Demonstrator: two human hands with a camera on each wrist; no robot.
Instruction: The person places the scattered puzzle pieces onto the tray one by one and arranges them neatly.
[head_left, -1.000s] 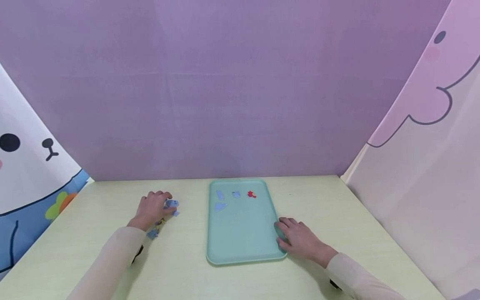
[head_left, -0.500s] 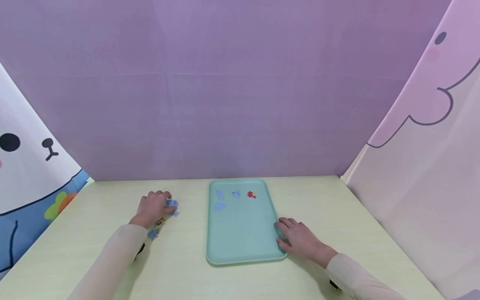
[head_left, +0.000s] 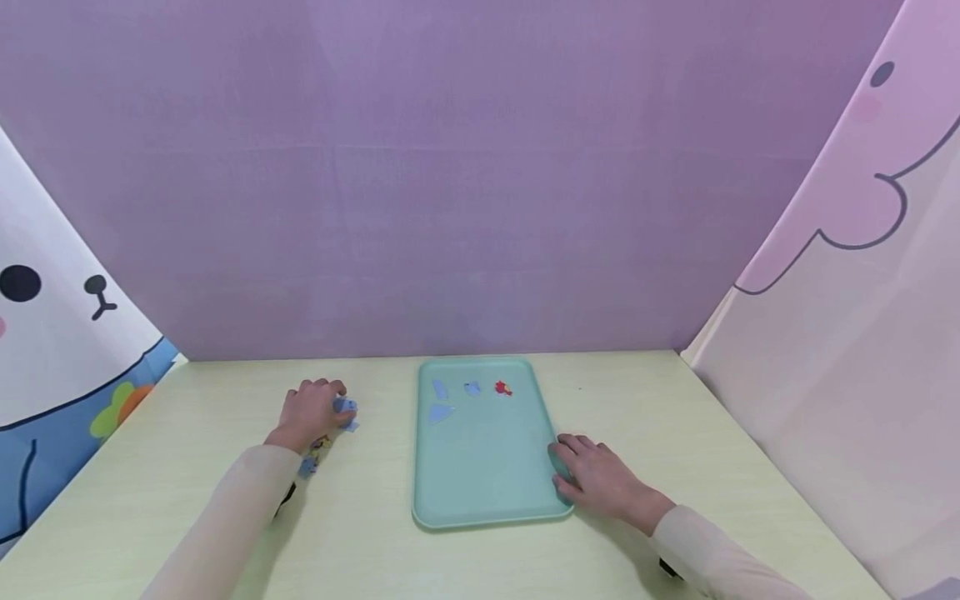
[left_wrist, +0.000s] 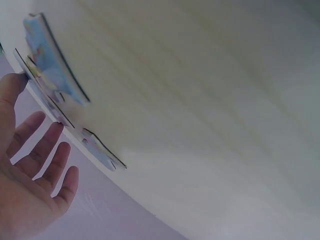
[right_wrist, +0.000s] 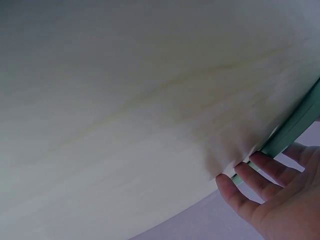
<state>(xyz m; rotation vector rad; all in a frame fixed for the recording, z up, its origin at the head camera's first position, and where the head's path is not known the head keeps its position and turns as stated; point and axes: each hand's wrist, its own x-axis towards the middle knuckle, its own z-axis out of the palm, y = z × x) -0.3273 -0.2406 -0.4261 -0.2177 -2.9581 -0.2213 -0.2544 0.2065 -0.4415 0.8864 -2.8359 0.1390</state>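
In the head view my left hand (head_left: 307, 412) pinches a small blue jigsaw piece (head_left: 345, 405) between thumb and fingers, left of the tray. Low over the table, the left wrist view shows the thumb at one end of this piece (left_wrist: 52, 107) and a finger at the other. Yellow-and-blue jigsaw pieces (head_left: 318, 447) lie near the wrist. A thicker blue piece (left_wrist: 56, 60) and another piece (left_wrist: 102, 148) flank the fingers. My right hand (head_left: 603, 483) rests on the right rim of the green tray (head_left: 491, 517), its fingers loosely spread and lightly bent along that edge.
Toward the tray's far end lie a red piece (head_left: 503, 388) and several pale blue pieces (head_left: 441, 412). The light wooden table (head_left: 360, 542) ends at a purple backdrop (head_left: 480, 208). Printed cloths (head_left: 862, 333) flank both sides.
My left hand and forearm have shifted slightly to the right, and the piece at the fingers has turned a little. The right hand, the tray and the pieces in it stay put.
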